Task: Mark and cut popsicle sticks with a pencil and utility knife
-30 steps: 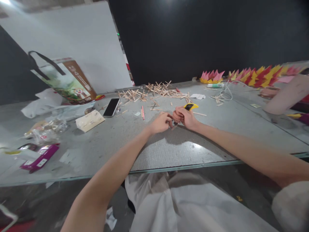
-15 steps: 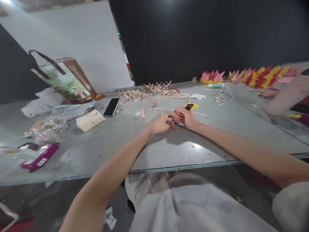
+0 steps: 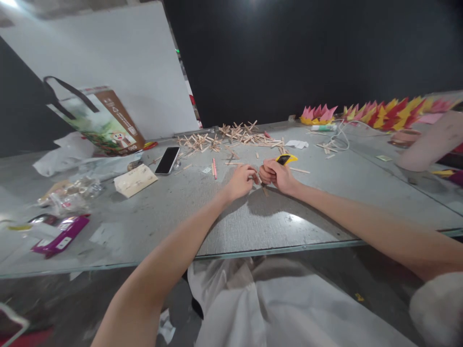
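My right hand (image 3: pixel 277 174) is wrapped in a fist round a yellow-and-black utility knife (image 3: pixel 285 159). The handle sticks out above the fist, and the lower end points down at the table. Just below that end lies a small thin piece of wood (image 3: pixel 265 192); whether the blade touches it is hard to see. Close by on the left, my left hand (image 3: pixel 241 181) rests low over the table with its fingers loosely bent and apart. No object shows clearly in it. A wooden stick (image 3: pixel 300 170) lies behind my right wrist, and another stick (image 3: pixel 234 163) behind my left hand.
Piled wooden sticks (image 3: pixel 238 134) lie at the back. A phone (image 3: pixel 168 160), a pale block (image 3: pixel 135 180), a shopping bag (image 3: pixel 115 123) and a purple packet (image 3: pixel 61 236) are on the left. Folded paper flowers (image 3: pixel 390 114) and a pinkish cylinder (image 3: pixel 430 142) stand right.
My left hand has drawn back slightly to the left, away from the knife's lower end, and its fingers have lifted. The small wood piece there shows more. My right hand has barely moved.
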Available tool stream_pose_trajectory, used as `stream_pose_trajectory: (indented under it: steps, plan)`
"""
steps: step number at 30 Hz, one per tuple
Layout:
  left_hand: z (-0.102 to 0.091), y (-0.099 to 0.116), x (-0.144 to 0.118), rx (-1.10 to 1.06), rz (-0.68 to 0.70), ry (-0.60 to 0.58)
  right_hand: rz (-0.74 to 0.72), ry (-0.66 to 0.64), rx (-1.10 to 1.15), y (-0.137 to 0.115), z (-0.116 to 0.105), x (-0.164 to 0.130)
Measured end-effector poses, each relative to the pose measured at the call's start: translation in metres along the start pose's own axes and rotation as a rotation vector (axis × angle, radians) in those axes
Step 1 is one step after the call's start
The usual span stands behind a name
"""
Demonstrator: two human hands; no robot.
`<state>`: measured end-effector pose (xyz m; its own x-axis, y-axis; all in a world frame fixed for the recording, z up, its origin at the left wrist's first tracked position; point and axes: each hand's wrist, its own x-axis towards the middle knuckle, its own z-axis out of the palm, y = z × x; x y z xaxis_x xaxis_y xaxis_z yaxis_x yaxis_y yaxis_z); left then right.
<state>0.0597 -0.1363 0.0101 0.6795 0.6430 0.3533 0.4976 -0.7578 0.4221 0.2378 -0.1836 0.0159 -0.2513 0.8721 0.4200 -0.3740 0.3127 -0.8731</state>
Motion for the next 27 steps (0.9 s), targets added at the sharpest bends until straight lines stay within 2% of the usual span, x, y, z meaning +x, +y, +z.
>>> stream_pose_trajectory:
  steps: [10, 27]
  plan:
    - [0.007, 0.0, 0.0, 0.225, -0.01, -0.205, 0.009, 0.004, -0.015, -0.003, 0.003, 0.001]
    - [-0.004, 0.009, -0.001, 0.136, -0.046, -0.142, 0.01, 0.019, -0.02, -0.001, 0.002, 0.0]
